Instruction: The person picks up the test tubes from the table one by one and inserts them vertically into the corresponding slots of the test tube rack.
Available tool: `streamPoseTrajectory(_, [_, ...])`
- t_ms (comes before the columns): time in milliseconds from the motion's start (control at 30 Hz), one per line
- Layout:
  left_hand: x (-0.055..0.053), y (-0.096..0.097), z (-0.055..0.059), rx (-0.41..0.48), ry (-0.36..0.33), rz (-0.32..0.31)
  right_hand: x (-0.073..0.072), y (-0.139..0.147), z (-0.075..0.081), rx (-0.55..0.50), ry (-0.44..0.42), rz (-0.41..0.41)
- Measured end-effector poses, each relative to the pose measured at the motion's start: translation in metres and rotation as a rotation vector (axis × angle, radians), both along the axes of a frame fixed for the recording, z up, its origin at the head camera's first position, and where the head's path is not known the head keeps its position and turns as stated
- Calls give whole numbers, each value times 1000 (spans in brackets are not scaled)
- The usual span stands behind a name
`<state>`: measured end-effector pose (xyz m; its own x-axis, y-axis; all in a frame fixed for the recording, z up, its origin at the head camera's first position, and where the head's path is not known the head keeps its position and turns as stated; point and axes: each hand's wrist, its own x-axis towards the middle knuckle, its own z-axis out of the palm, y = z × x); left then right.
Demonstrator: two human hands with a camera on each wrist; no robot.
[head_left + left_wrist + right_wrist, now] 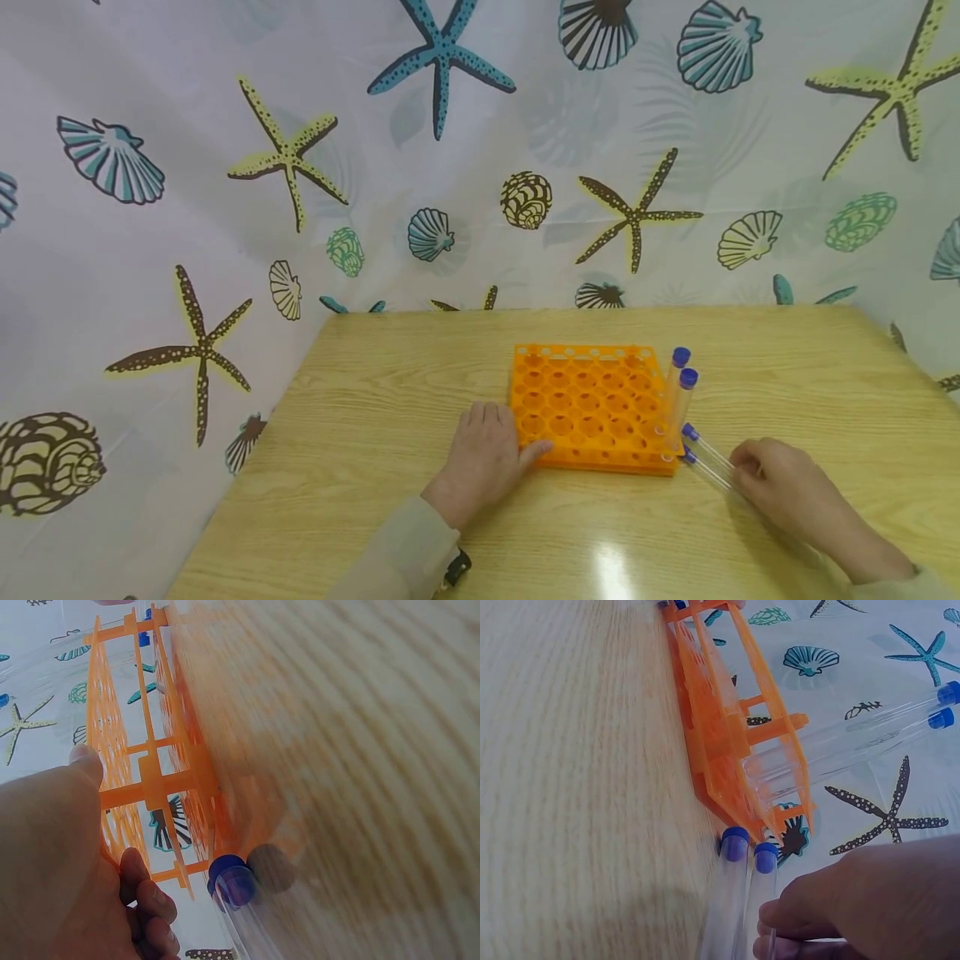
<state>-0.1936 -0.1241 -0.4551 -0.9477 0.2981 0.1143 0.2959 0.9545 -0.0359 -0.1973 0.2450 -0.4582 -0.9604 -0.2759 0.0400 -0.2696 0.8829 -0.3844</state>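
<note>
An orange test tube rack (607,458) stands on the table. My left hand (480,462) grips its left end, thumb over the front edge and fingers along the side. Two clear test tubes (683,408) with blue caps stand upright in the right end holes. Beyond that end, two more capped tubes lie side by side, caps toward the rack. My right hand (787,492) pinches one of these lying tubes (761,900) near its body; the other lying tube (724,907) is alongside. In the left wrist view, another blue-capped tube (238,889) lies by the rack's left end, hidden in the head view.
The wooden table (375,383) ends at a pale curtain (480,167) printed with shells and starfish, which surrounds the back and sides. A black wristband (457,568) shows at my left cuff.
</note>
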Motion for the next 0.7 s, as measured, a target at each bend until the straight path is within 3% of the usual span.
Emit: streamPoseTrajectory(700, [-1, 0, 0, 0, -3, 2, -14, -12, 31, -101, 95, 50])
